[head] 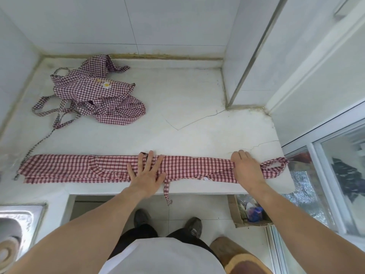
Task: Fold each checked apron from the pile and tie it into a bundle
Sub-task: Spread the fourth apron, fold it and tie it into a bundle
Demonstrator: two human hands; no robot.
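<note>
- The folded apron lies as a long narrow band along the near edge of the tabletop; it is thin checked cloth in red and white, so it should be light, limp and quick to slide or spring open if let go
- The left hand rests flat on the middle of the band, fingers spread and straight, its grip open and only pressing; the right hand lies over the band near its right end, fingers laid down across the cloth, also pressing rather than pinching, as far as can be seen
- A neck loop sticks out past the right hand; a thin tie strap hangs off the tabletop's front edge; these strings look the natural place to take hold for tying, and the band's ends for the next fold
- The pile of unfolded aprons sits crumpled at the far left, well apart, straps trailing; one shows a daisy patch
- The tabletop is pale, matte and cracked, likely giving some friction
</note>
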